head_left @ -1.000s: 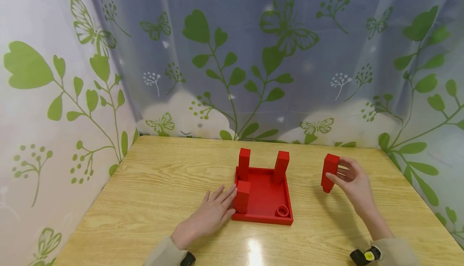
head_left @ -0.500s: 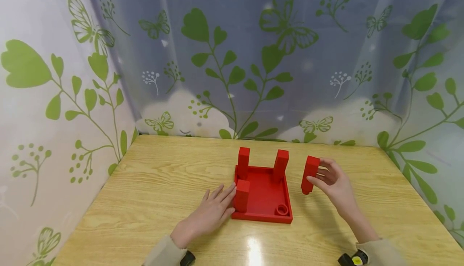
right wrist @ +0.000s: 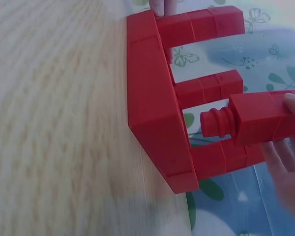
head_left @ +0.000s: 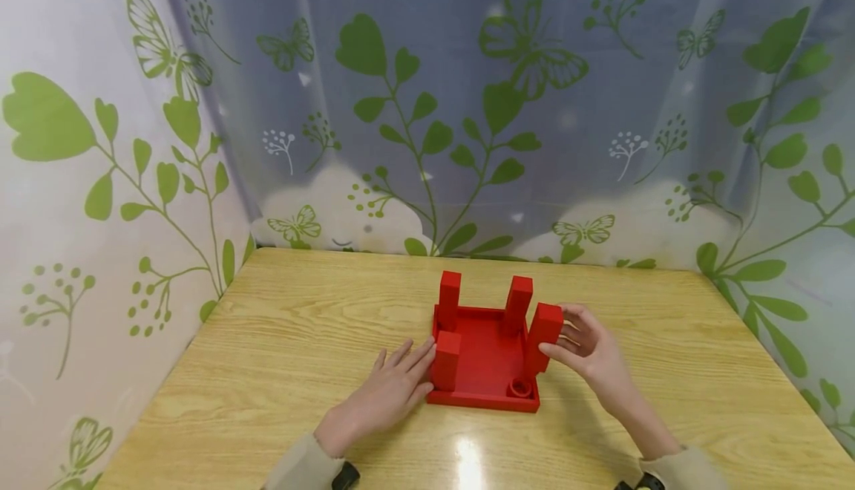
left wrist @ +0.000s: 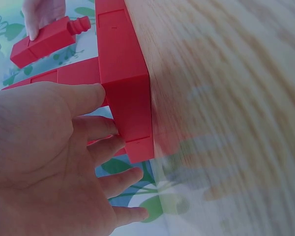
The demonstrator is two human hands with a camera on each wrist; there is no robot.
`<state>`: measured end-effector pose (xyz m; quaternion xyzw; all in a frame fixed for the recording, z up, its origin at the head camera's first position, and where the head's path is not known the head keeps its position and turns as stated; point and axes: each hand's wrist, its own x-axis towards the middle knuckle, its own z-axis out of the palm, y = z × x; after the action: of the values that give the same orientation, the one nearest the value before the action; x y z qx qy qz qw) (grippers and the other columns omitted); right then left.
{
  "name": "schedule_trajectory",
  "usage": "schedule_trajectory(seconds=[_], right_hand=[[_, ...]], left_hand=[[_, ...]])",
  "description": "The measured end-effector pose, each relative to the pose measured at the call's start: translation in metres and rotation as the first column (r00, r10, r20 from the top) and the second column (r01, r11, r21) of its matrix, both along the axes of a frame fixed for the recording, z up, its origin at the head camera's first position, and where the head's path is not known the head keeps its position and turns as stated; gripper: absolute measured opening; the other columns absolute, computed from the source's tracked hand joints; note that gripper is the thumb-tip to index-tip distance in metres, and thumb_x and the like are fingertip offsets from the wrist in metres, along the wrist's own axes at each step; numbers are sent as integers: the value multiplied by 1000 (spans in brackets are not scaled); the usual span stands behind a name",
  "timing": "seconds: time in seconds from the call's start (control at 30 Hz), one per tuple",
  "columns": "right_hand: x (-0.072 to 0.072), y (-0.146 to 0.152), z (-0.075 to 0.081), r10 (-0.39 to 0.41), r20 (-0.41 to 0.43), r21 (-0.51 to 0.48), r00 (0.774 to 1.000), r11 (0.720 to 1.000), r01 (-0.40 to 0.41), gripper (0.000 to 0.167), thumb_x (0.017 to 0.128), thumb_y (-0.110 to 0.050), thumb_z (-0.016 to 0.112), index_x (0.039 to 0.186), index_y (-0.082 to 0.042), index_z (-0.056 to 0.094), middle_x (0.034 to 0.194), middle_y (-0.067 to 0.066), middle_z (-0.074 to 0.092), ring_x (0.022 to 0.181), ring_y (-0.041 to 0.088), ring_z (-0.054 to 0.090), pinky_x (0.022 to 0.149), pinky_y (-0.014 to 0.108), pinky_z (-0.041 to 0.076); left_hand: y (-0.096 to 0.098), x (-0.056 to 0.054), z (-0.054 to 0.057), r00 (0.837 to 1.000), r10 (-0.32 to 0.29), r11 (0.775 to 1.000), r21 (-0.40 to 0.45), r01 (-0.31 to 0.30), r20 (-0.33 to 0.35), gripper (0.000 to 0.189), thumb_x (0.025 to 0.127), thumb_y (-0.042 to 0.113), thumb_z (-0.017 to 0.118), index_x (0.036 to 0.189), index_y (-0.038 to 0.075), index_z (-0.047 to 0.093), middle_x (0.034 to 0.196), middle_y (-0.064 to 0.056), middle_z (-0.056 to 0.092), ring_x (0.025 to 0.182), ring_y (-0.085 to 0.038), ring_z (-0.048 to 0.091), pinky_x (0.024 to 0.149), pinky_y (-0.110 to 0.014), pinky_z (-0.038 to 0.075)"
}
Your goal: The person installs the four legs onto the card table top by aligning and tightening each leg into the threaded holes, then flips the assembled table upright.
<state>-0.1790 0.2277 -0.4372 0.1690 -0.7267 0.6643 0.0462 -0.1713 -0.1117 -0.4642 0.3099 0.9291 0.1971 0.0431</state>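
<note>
A red square tray-like base (head_left: 490,360) lies on the table with three red square posts standing in its corners: back left (head_left: 450,301), back right (head_left: 517,304), front left (head_left: 446,362). At the front right corner is a round threaded-looking socket ring (head_left: 519,388). My right hand (head_left: 591,353) pinches a fourth red post (right wrist: 268,115) between thumb and fingers, its ridged round peg pointing down, just above that corner and apart from it. My left hand (head_left: 384,393) touches the base's left side with fingers extended; in the left wrist view the thumb (left wrist: 88,98) presses by the front left post.
The wood-grain table (head_left: 300,327) stretches around the base on every side. A patterned curtain (head_left: 427,141) with leaves and butterflies hangs behind the table and along both sides. Black straps show at both wrists.
The right hand has carried the red post leftward, from out over the table to above the base's front right corner. The left hand and the base have stayed put.
</note>
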Motion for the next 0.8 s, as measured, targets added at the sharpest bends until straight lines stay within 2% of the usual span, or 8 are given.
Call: schedule_trajectory(seconds=[0.2, 0.5, 0.8], right_hand=[[3, -5, -3, 52, -5, 0, 999, 999, -52, 49, 90, 9, 69, 134, 0, 50, 122, -7, 67, 107, 10, 67, 91, 23, 55], [4, -8, -7, 59, 24, 25, 998, 998, -59, 49, 89, 7, 72, 131, -2, 51, 120, -8, 66, 107, 9, 67, 91, 23, 55], [2, -9, -13, 81, 13, 54, 997, 995, -81, 49, 87, 7, 73, 130, -2, 51, 121, -10, 64, 105, 8, 67, 91, 22, 54]], left_hand=[[0, 1, 0, 1000, -3, 1000, -1, 3, 1, 54, 108, 26, 49, 155, 2, 39, 165, -12, 30, 149, -45, 27, 112, -73, 24], [-1, 0, -1, 1000, 0, 1000, 1, 0, 4, 54, 108, 26, 49, 156, 3, 38, 165, -11, 29, 149, -44, 26, 112, -73, 23], [0, 0, 0, 1000, 1, 1000, 0, -1, -8, 54, 108, 26, 49, 155, 2, 39, 165, -12, 30, 149, -45, 27, 111, -73, 24]])
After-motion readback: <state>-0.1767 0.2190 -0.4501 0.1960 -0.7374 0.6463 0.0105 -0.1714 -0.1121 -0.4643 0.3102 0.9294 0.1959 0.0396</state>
